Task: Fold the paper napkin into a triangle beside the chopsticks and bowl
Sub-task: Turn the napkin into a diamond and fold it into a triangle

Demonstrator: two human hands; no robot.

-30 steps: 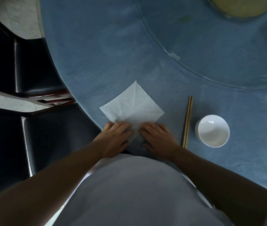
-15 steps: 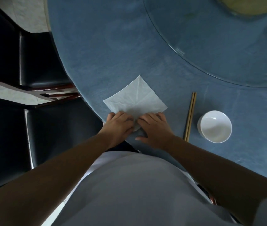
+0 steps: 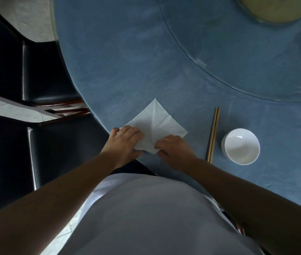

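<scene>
A white paper napkin point(image 3: 155, 124) lies as a diamond on the blue table point(image 3: 124, 57), near its front edge. My left hand point(image 3: 123, 142) covers the napkin's left corner and presses on it. My right hand point(image 3: 173, 150) pinches the napkin's near corner, which is lifted a little off the table. Creases run across the sheet. To the right lie a pair of wooden chopsticks point(image 3: 213, 133), and beyond them stands an empty white bowl point(image 3: 241, 146).
A round glass turntable point(image 3: 247, 57) fills the far right of the table, with a yellowish dish point(image 3: 272, 10) on it. Dark chairs point(image 3: 50, 150) stand at the left, close to the table's edge. My light shirt fills the bottom of the view.
My hands have drawn apart. The left one slid to the napkin's left corner and the right one took hold of the near corner, which has lifted.
</scene>
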